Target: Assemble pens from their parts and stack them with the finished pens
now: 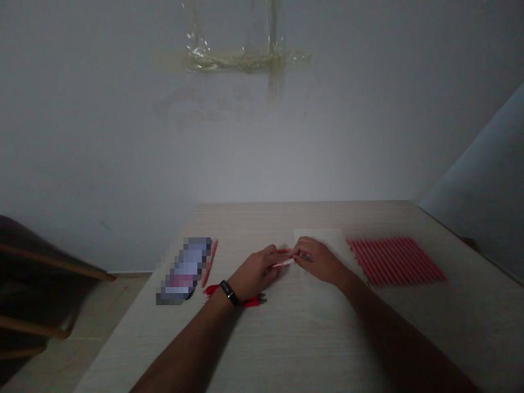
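Observation:
Near the middle of the table my left hand, with a black band on its wrist, has its fingers closed on a slim red-and-white pen. My right hand meets it from the right, its fingertips pinched at the pen's right end. Another thin reddish piece shows just behind, between the hands; its kind is unclear. Beneath my left wrist lie several bright red slim pieces with dark tips, partly covered by the wrist.
A neat row of several pink-red pens lies at the right. A pale sheet is under my right hand. At the left are a blurred-out phone and a single pink pen. A wall stands behind the table.

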Motion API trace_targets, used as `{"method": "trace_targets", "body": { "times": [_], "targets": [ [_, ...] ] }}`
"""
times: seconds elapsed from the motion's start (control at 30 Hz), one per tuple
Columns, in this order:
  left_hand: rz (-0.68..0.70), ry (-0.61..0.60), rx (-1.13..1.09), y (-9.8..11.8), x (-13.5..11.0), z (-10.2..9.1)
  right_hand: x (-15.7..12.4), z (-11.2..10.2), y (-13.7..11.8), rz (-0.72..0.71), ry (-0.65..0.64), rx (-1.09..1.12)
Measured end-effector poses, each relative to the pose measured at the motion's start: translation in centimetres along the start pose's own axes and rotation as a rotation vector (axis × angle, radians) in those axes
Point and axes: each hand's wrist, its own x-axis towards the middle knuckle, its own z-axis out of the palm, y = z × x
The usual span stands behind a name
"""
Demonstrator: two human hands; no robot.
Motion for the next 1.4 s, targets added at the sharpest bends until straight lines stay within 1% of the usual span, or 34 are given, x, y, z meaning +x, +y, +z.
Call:
{"method": "trace_targets", "body": {
  "times": [0.07,0.23,0.37,0.5,0.63,0.7,0.87,0.97,1.03,1.17,1.27,1.4],
  "targets": [
    [-0.012,-0.01,0.015,-0.2,0.0,0.1,-0.1,-0.1,0.0,0.014,-0.023,-0.023],
    [-0.119,-0.033,0.024,-0.4,-0.1,0.1,-0.3,-0.2,-0.2,0.027,-0.129,-0.063],
    [-0.102,-0.053,0.014,-0.3,-0.2,0.0,-0.5,-0.2,-0.1,-0.013,-0.225,-0.076],
    [-0.095,-0.058,0.026,-0.4,-0.2,-0.1,-0.6,-0.1,0.1,0.021,-0.271,-0.09],
    [-0.12,-0.061,0.08,-0.5,-0.2,0.0,-0.6,0.0,0.0,0.044,-0.277,-0.105],
    [-0.132,-0.063,0.108,-0.5,-0.2,0.0,-0.5,-0.3,-0.1,0.04,-0.271,-0.129],
    [-0.123,-0.071,0.132,-0.6,-0.3,-0.2,-0.7,-2.1,0.9,0.013,-0.224,-0.183],
    [-0.13,-0.081,0.146,-0.7,-0.3,-0.2,-0.7,-2.8,1.7,0.038,-0.182,-0.203],
    [-0.137,-0.084,0.155,-0.7,-0.3,-0.1,-0.6,-2.6,1.9,0.066,-0.148,-0.224],
    [-0.139,-0.089,0.159,-0.7,-0.3,-0.1,-0.1,-1.2,1.4,0.099,-0.129,-0.274],
    [-0.134,-0.088,0.159,-0.6,-0.3,-0.2,0.3,-0.3,1.0,0.098,-0.124,-0.296],
    [-0.128,-0.082,0.159,-0.6,-0.3,-0.2,0.7,0.1,0.9,0.087,-0.117,-0.308]
  ]
}}
